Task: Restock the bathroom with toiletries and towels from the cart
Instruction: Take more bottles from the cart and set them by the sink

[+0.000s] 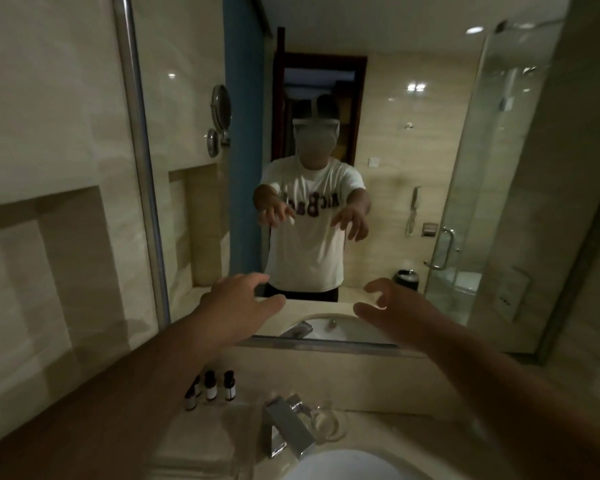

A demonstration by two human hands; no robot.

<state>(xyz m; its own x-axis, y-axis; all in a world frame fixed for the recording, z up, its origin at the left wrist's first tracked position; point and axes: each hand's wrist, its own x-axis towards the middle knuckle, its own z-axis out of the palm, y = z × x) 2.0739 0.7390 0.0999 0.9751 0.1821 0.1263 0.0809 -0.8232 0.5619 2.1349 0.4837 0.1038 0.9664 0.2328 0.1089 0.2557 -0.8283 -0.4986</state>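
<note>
Left hand (236, 306) and right hand (402, 313) are raised mid-frame before the mirror (395, 168), fingers apart, loosely curled, holding nothing. Toiletry bottles (210, 389) stand clustered lower left of centre on the counter (395, 445), just left of the faucet (284, 427), below the mirror's bottom edge. Their white labels are unreadable, and the shirt print in the mirror is reversed and illegible.

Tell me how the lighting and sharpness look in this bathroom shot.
Head view: dim, warm light; ceiling spotlights glare in the large wall mirror; wide-angle bows its chrome edge strip; left hand and right hand blurred; small dark-capped toiletry bottles soft.
</note>
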